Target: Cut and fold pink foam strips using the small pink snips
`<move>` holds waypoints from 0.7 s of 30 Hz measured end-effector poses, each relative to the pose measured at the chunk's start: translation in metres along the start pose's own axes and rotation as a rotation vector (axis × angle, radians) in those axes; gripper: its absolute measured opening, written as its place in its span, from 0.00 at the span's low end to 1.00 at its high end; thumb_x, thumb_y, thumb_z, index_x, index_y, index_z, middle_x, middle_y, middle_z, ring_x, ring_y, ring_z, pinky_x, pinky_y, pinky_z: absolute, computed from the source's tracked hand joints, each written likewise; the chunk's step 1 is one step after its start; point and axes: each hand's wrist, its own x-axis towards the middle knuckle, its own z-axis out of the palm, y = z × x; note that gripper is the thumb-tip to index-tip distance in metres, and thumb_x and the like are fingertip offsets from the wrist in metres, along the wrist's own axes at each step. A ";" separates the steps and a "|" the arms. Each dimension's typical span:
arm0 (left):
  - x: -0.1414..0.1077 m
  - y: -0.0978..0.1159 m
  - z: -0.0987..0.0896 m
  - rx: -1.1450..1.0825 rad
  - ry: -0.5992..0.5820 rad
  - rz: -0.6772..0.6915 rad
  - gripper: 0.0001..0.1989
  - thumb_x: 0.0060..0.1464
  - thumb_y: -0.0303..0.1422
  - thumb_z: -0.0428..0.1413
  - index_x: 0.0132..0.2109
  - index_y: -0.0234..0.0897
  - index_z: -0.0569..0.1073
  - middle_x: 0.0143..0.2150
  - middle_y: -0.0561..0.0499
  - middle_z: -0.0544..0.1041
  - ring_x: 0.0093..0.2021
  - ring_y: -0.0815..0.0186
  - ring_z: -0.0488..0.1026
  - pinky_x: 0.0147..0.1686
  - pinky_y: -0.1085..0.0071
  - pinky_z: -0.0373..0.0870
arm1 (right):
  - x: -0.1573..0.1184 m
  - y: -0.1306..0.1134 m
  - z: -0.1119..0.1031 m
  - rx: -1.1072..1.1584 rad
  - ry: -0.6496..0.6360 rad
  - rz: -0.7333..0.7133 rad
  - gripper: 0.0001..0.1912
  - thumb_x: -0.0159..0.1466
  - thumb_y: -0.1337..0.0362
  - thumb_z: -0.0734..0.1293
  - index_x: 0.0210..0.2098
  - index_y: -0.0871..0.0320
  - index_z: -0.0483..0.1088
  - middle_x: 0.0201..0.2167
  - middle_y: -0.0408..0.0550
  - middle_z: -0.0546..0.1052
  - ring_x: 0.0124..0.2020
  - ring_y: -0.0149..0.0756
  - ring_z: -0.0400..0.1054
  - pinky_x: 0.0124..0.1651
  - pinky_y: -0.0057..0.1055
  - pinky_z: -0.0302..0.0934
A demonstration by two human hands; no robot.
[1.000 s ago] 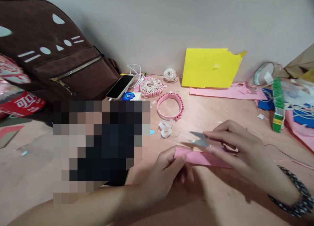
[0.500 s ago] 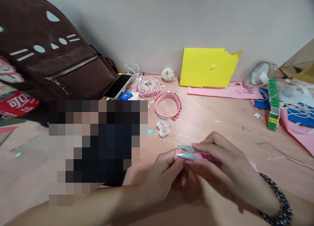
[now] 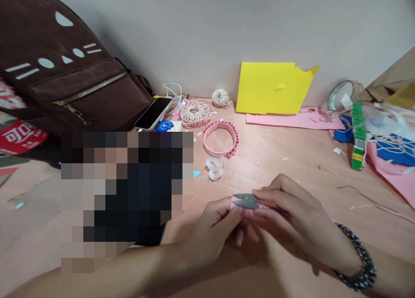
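across the smooth table (image 3: 272, 162), i watched remotely: a soft-looking pink strip (image 3: 252, 214) pinched in the left hand (image 3: 220, 222), under scissors (image 3: 245, 201) gripped by the right hand (image 3: 292, 216). their closeness, i judged, meant one slip could nick that pinching hand or crease the strip. beyond lay a round, red-studded band (image 3: 233, 135).

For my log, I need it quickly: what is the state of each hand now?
Left hand: closed, pinching the pink strip.
Right hand: closed, holding the scissors.

Scissors handles (image 3: 272, 206) partly hidden by right fingers (image 3: 270, 195); backpack (image 3: 73, 71), bottle (image 3: 24, 136) cut off at left edge.
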 end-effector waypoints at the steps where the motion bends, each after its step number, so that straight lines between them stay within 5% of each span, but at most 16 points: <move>1: 0.000 0.000 0.000 -0.007 -0.001 0.000 0.22 0.64 0.42 0.45 0.32 0.31 0.74 0.27 0.50 0.74 0.23 0.74 0.63 0.25 0.77 0.58 | -0.001 0.000 0.001 -0.006 0.012 -0.013 0.09 0.66 0.62 0.64 0.44 0.56 0.72 0.32 0.46 0.70 0.33 0.32 0.67 0.34 0.29 0.65; 6: -0.001 0.001 0.001 -0.028 -0.023 0.014 0.18 0.65 0.38 0.45 0.40 0.32 0.77 0.28 0.50 0.76 0.23 0.74 0.64 0.25 0.77 0.59 | -0.002 0.000 0.002 0.058 0.065 0.008 0.07 0.66 0.64 0.64 0.42 0.55 0.73 0.30 0.45 0.70 0.31 0.31 0.67 0.32 0.27 0.65; 11: -0.002 0.001 0.004 0.045 -0.035 -0.025 0.17 0.63 0.38 0.47 0.42 0.31 0.76 0.26 0.50 0.75 0.23 0.73 0.63 0.24 0.77 0.59 | 0.016 0.035 -0.015 -0.212 0.419 0.133 0.11 0.65 0.59 0.63 0.43 0.57 0.73 0.33 0.49 0.70 0.31 0.35 0.66 0.29 0.32 0.63; 16: -0.003 0.004 -0.002 0.329 -0.169 0.019 0.17 0.62 0.37 0.46 0.41 0.33 0.78 0.25 0.50 0.74 0.25 0.70 0.67 0.27 0.76 0.61 | 0.026 0.081 -0.024 -0.753 0.172 0.080 0.16 0.65 0.57 0.61 0.40 0.62 0.75 0.36 0.56 0.72 0.37 0.47 0.65 0.38 0.43 0.63; 19: -0.010 0.007 -0.005 0.427 -0.335 0.138 0.20 0.63 0.40 0.45 0.39 0.36 0.80 0.28 0.47 0.77 0.30 0.65 0.71 0.33 0.71 0.65 | 0.029 0.071 -0.011 -0.839 0.201 0.052 0.17 0.65 0.61 0.60 0.49 0.64 0.71 0.46 0.61 0.71 0.47 0.53 0.63 0.47 0.50 0.60; 21: -0.023 0.003 0.001 0.349 -0.300 0.145 0.16 0.58 0.43 0.52 0.36 0.39 0.80 0.30 0.45 0.78 0.34 0.61 0.73 0.36 0.69 0.67 | 0.034 0.048 0.004 -0.763 0.199 -0.004 0.19 0.66 0.61 0.59 0.54 0.62 0.68 0.50 0.63 0.69 0.51 0.54 0.60 0.53 0.53 0.55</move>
